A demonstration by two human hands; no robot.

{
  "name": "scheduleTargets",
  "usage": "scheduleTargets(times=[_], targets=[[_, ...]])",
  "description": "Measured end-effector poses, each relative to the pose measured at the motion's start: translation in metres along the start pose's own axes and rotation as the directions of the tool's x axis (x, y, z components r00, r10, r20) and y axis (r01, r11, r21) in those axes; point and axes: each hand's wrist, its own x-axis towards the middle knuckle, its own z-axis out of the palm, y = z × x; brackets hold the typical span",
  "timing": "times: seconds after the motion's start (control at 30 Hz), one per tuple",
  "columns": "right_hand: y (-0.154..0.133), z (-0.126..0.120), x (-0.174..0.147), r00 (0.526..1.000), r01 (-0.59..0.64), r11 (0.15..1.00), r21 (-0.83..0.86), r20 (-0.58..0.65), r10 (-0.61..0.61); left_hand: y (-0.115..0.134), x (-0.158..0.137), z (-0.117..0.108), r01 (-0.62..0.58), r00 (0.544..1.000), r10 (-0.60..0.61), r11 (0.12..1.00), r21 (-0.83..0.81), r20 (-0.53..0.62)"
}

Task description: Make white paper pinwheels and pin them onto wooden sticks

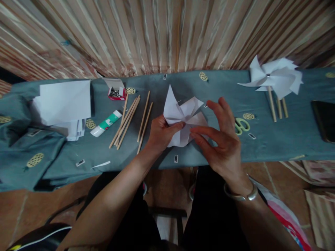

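Observation:
A white paper pinwheel (175, 108) with curled blades is held over the table, no stick visible on it. My left hand (163, 134) grips it from the lower left, the thumb pressed near its centre. Thumb and forefinger of my right hand (222, 139) pinch together at the pinwheel's lower right blade, with the other fingers raised. Whether a small part is also between these fingertips is too small to tell. Left of my hands lie several wooden sticks (128, 122), a glue stick (106, 123) and an open red box (117, 93) of small metal pins.
Stacked white paper (65, 101) lies on the left of the teal tablecloth (225, 85). Green-handled scissors (242, 126) are partly behind my right hand. Finished-looking pinwheels on sticks (278, 78) lie at the far right, near a dark phone (324, 120). A paper strip (101, 164) sits near the front edge.

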Motion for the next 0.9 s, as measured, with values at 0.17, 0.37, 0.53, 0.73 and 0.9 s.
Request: scheduleTargets(times=[0.17,0.37,0.53,0.73,0.9], targets=[[0.0014,0.0035,0.0021,0.999,-0.002,1.0,-0.024,-0.053,0.001,-0.0026,-0.0026,0.0006,0.01,1.0,-0.011,0.999,0.043,0.01],[-0.0026,0.004,0.0036,0.999,-0.044,0.993,-0.105,0.001,0.044,-0.0041,-0.0049,0.0014,-0.022,1.0,0.023,0.998,0.061,-0.016],[-0.0032,0.0051,0.0041,0.999,-0.048,0.994,-0.094,0.008,0.049,-0.0023,-0.0064,0.0025,-0.006,1.0,0.006,0.999,0.04,-0.001],[-0.0017,0.0056,0.0045,0.998,-0.061,0.993,-0.1,0.025,0.064,-0.003,-0.0068,0.0018,-0.006,1.0,0.006,0.999,0.049,0.016],[-0.0001,0.0061,0.0042,0.998,-0.054,0.99,-0.132,0.012,0.056,-0.0025,-0.0072,0.001,-0.022,0.999,0.02,0.998,0.053,0.033]])
